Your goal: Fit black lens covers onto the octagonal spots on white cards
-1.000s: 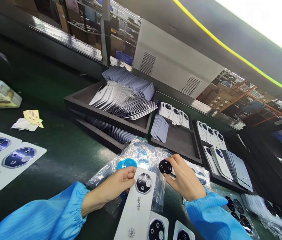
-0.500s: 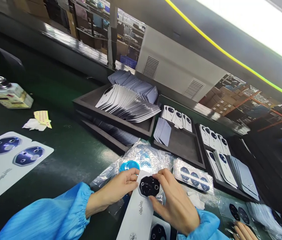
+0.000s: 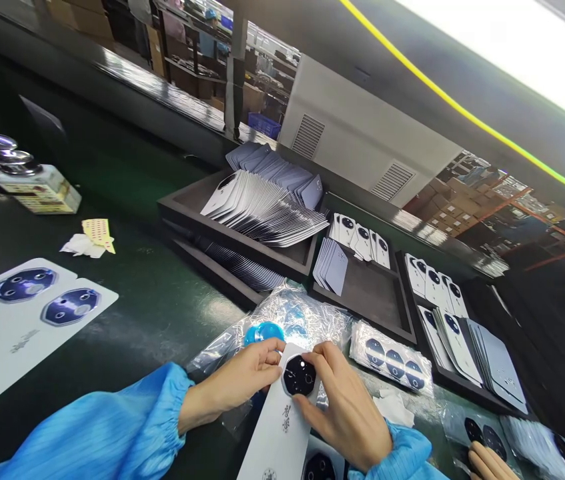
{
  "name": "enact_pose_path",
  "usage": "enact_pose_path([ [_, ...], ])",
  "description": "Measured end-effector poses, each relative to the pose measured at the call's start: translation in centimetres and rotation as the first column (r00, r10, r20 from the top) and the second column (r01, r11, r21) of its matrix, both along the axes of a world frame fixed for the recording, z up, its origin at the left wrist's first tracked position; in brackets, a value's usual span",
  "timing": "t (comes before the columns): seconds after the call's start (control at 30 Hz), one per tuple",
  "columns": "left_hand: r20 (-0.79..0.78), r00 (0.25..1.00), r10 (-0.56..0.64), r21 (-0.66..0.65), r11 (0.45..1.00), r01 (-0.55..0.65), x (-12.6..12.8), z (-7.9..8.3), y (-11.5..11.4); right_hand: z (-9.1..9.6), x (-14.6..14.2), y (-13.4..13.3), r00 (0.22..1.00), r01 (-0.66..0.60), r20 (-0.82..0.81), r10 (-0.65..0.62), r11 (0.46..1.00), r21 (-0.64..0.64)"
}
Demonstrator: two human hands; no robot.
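A white phone back panel stretches up from the bottom edge, printed with small dark lettering. My left hand pinches the panel's upper left edge between thumb and fingers. On the panel's top end lies a dark octagonal camera cover with ring-shaped lens spots. My right hand is closed on this cover's right side, index finger at its top and thumb at its lower edge. Partly hidden beneath the panel is another panel with a dark camera cover. Just beyond my left hand sits a blue translucent roll.
Clear plastic film and a wrapped pack of camera covers lie beyond my hands. Black trays hold panels; a stacked tray holds many. A large printed sheet lies left, below a bottle. Another person's hand is lower right.
The view has shifted slightly, so the scene sits a little further right. My right index finger has moved slightly on the camera cover's top edge; both hands keep their hold.
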State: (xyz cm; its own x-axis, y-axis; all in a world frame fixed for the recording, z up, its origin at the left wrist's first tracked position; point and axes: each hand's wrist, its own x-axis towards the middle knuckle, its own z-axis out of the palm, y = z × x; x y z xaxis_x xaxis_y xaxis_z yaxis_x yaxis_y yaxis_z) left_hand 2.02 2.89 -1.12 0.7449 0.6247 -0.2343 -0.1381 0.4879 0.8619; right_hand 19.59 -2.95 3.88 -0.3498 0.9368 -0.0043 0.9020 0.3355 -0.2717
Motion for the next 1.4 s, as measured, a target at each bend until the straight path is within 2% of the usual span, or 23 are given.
enact_pose_path([
  [0.47, -0.013, 1.000, 0.003, 0.000, 1.000, -0.003, 0.0, 0.6, 0.0, 0.3, -0.4, 0.0, 1.000, 0.019, 0.023, -0.018, 0.999, -0.040],
  [0.63, -0.008, 1.000, 0.004, -0.002, 1.000, -0.004, 0.0, 0.7, 0.0, 0.2, -0.4, 0.1, 0.999, 0.006, 0.034, -0.006, 1.000, -0.015],
  [0.93, 0.027, 1.000, -0.002, 0.022, 1.000, 0.001, -0.1, -0.1, -0.2, -0.1, -0.1, 0.2, 0.995, -0.058, 0.090, 0.049, 0.994, 0.096],
  [1.17, 0.003, 1.000, 0.028, 0.024, 0.999, -0.028, -0.1, 0.5, -0.9, -0.2, -0.3, 0.3, 0.995, -0.041, 0.098, 0.032, 0.995, 0.095],
  [1.4, -0.103, 0.986, 0.133, 0.150, 0.982, -0.117, 0.4, -0.4, -2.0, -0.3, -0.9, 0.4, 0.997, -0.015, 0.072, 0.007, 0.993, 0.114],
])
